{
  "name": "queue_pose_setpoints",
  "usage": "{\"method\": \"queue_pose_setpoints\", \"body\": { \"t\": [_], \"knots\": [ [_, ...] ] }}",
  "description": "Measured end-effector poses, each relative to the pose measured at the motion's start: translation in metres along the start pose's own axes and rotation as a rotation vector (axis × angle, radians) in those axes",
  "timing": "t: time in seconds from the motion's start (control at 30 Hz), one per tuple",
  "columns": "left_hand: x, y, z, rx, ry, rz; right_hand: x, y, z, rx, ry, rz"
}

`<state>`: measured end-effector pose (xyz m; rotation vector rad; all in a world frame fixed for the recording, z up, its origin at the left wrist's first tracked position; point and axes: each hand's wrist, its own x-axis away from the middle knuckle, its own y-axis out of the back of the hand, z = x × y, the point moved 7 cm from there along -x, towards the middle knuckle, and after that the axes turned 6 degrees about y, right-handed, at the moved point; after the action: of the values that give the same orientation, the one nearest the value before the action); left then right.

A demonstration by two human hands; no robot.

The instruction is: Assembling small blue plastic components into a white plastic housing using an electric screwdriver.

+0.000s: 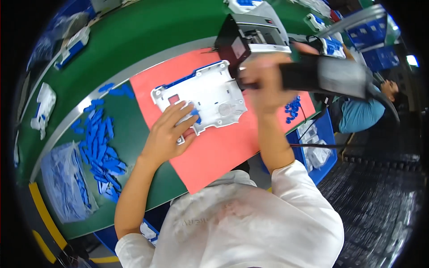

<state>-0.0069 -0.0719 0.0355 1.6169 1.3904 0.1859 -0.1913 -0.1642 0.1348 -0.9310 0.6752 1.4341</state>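
A white plastic housing shell (212, 96) with a blue edge strip lies hollow side up on a pink-red mat (201, 156). My left hand (169, 131) grips its near-left edge, thumb low at the rim and fingers reaching inside. Beside those fingertips sits a small blue part (195, 115) within the shell. Over the shell's right end, my right hand (267, 82) is wrapped round a dark hand tool (308, 78), both smeared by motion. The tool's long body points right, its far part grey; its working tip cannot be made out.
Blue plastic strips (98, 147) lie heaped at left, beside a clear bag (67, 183) of more. A black-and-grey machine (237, 42) stands behind the mat. Small blue pieces (292, 109) lie on the right. A blue bin (328, 149) and a person (364, 111) are farther right.
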Motion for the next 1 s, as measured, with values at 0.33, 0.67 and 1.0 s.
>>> {"method": "queue_pose_setpoints", "body": {
  "t": [0.33, 0.67, 1.0],
  "knots": [
    [-0.008, -0.006, -0.008, -0.044, 0.041, 0.044, -0.031, 0.090, -0.015, 0.081, -0.064, -0.061],
    [-0.008, -0.006, -0.001, -0.023, 0.007, 0.046, 0.003, -0.003, 0.008, -0.295, -0.158, -0.059],
    [0.005, -0.004, 0.004, 0.002, 0.015, -0.011, 0.049, -0.063, -0.011, -0.145, -0.262, 0.300]
  ]
}}
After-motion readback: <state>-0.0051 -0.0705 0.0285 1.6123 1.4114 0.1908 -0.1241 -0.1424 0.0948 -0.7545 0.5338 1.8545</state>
